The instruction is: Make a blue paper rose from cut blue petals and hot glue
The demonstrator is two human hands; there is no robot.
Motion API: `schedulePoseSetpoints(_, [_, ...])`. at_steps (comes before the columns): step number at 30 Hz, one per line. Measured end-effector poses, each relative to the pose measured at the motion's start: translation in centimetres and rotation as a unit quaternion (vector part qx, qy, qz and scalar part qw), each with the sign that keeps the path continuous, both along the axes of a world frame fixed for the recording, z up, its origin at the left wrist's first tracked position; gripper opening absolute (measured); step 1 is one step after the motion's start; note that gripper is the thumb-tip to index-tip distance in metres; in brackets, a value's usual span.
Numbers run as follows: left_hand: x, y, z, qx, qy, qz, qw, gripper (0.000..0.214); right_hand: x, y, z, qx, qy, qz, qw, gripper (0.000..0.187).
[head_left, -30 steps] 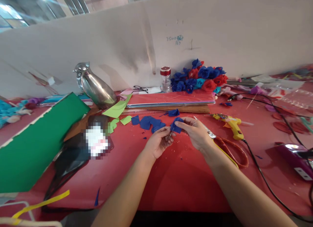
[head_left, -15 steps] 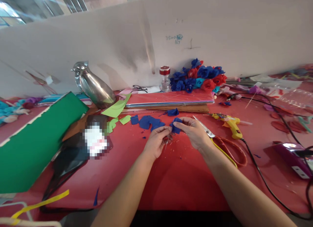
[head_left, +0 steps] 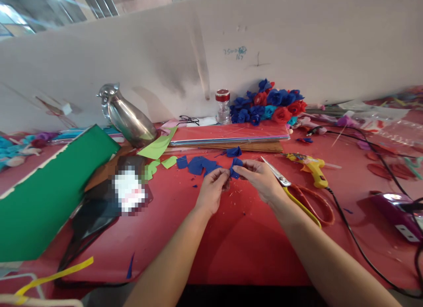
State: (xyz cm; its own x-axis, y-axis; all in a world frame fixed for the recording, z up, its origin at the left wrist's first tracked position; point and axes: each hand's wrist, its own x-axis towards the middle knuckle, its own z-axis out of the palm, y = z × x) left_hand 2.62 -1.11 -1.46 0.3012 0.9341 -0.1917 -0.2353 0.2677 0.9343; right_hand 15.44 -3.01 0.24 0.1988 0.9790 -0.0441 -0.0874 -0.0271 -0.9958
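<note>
Between my two hands is a small, folded blue paper petal (head_left: 235,168). My right hand (head_left: 262,179) is closed, thumb and fingers pinching the petal from the right. My left hand (head_left: 213,188) is closed too, its fingertips pressed together at the petal's left edge; what else they may grip is hidden. Just beyond the left hand lie flat blue paper pieces (head_left: 196,165). Behind the petal sits another folded blue piece (head_left: 234,152). Open-bladed scissors (head_left: 284,182) with yellow and red handles lie beside my right forearm.
A yellow glue gun (head_left: 312,168) with a black cord lies to the right. Stacked paper sheets (head_left: 228,133), a glass jar (head_left: 224,106) and blue and red paper flowers (head_left: 264,104) stand behind. On the left are a metal jug (head_left: 130,115), green board (head_left: 59,188) and black pouch (head_left: 95,210).
The thin stick that showed below my left fingers is out of sight now. My left hand has turned slightly, its fingertips closer to the petal. My right hand has barely moved.
</note>
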Motion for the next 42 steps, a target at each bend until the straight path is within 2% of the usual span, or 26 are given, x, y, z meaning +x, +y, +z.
schedulePoseSetpoints(10, [0.15,-0.27,-0.15,0.021,-0.003,-0.014,1.000,0.023,0.13,0.03,-0.19,-0.006,-0.020,-0.009,1.000,0.018])
schedulePoseSetpoints(19, [-0.05,-0.30,0.17,0.048,0.034,0.009,0.998,0.013,0.25,0.08,-0.25,-0.020,-0.038,-0.003,0.999,0.018])
schedulePoseSetpoints(27, [-0.04,-0.07,-0.12,0.021,0.008,0.018,1.000,0.010,0.30,0.09,-0.51,-0.023,-0.057,0.004,0.998,0.023])
schedulePoseSetpoints(36, [-0.14,-0.03,0.11,-0.023,-0.005,0.012,1.000,0.019,0.22,-0.01,-0.15,-0.023,-0.066,0.005,0.998,0.021])
schedulePoseSetpoints(42, [-0.14,-0.08,0.05,-0.029,-0.009,0.014,0.999,0.018,0.30,0.10,-0.61,-0.025,-0.057,0.013,0.998,0.019])
